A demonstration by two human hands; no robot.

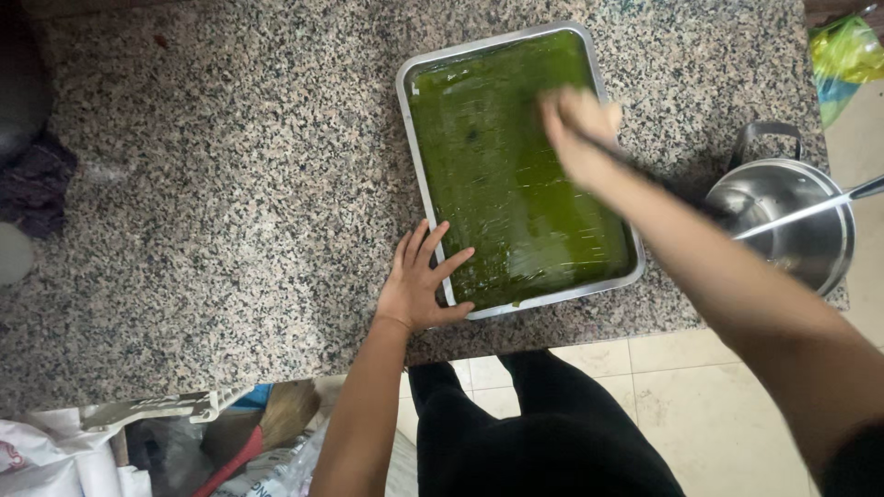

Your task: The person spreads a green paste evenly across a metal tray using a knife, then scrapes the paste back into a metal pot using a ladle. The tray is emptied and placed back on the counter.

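Left hand (419, 281) bracing tray (430, 193) edge; right hand (578, 129) over green mixture (502, 175)

Home kitchen: granite counter (230, 184), steel pot (783, 221), tiled floor (718, 414).

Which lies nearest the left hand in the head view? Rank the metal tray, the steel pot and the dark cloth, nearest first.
From the left hand:
1. Metal tray: touching its near left corner.
2. Steel pot: far right, at the counter edge.
3. Dark cloth: far left; too close to the pot's distance to call firmly.
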